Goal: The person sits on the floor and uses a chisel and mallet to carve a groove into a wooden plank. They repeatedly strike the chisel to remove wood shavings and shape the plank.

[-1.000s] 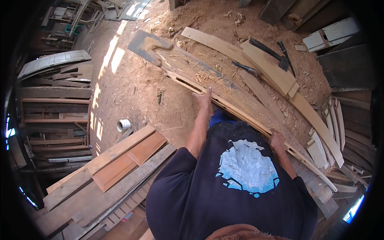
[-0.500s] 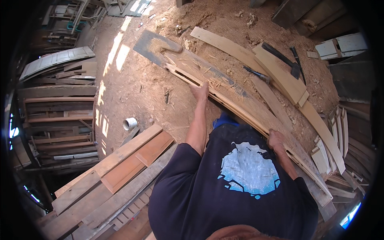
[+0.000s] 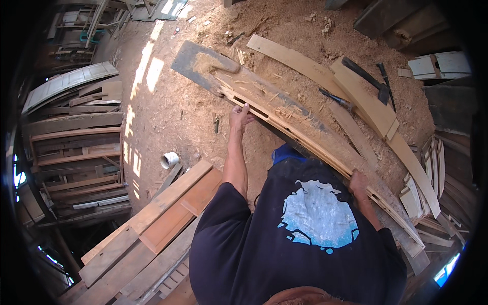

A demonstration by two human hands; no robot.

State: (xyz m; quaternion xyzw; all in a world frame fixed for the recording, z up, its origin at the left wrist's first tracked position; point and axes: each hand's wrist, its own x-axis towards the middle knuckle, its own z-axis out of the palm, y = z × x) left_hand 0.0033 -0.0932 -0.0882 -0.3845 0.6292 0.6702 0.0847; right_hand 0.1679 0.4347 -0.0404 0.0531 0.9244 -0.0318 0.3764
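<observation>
A long, narrow wooden rail (image 3: pixel 305 145) with slots cut into it lies slantwise along the near edge of a wide plank (image 3: pixel 338 146). Near its far-left end, my left hand (image 3: pixel 240 118) grips the rail, the thumb over its top and the fingers beneath. Further down to the right, my right hand (image 3: pixel 358 181) is closed around the same rail, its fingers partly hidden. Wood chips (image 3: pixel 292 116) and sawdust cover part of the plank, close to the rail's slots.
Beyond the plank lie curved boards (image 3: pixel 290 58), a chisel-like tool (image 3: pixel 336 99), a hammer-like tool (image 3: pixel 366 79) and another dark tool (image 3: pixel 386 84). At left are a white cup-like container (image 3: pixel 169 160), stacked panels (image 3: pixel 170 223) and piled timber (image 3: pixel 76 124). Shavings litter the floor (image 3: pixel 193 127).
My left hand has shifted left along the rail toward its far end, thumb now on top. My right hand keeps its hold. The whole view has turned slightly.
</observation>
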